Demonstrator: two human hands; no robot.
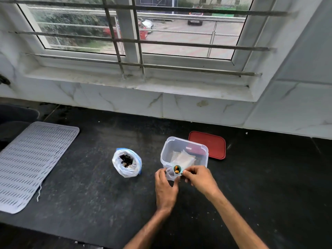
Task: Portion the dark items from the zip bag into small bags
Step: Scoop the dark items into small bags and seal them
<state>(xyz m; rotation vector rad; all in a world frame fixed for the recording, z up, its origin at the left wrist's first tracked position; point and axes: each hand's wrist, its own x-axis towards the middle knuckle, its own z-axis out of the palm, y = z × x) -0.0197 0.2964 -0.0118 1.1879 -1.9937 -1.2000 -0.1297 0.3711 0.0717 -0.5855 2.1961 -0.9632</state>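
- Dark speckled counter (89, 186) runs beneath a barred window, with a grey ribbed mat (34, 162) lying at its left edge.
- The zip bag (127, 162) stands open with its rim rolled down and dark items (126, 158) showing inside. It is left of both hands and nearer the left one.
- The left hand (166, 186) pinches a small bag (170, 175) at its mouth, just in front of a clear tub (164, 153) holding more flat bags. A red lid (208, 145) lies behind the tub.
- The right hand (199, 178) pinches a teal scoop (177, 169). Its handle points right and its bowl, holding dark and orange bits, sits at the bag's mouth.
- Tipping the scoop leftward into the bag looks like the next move.
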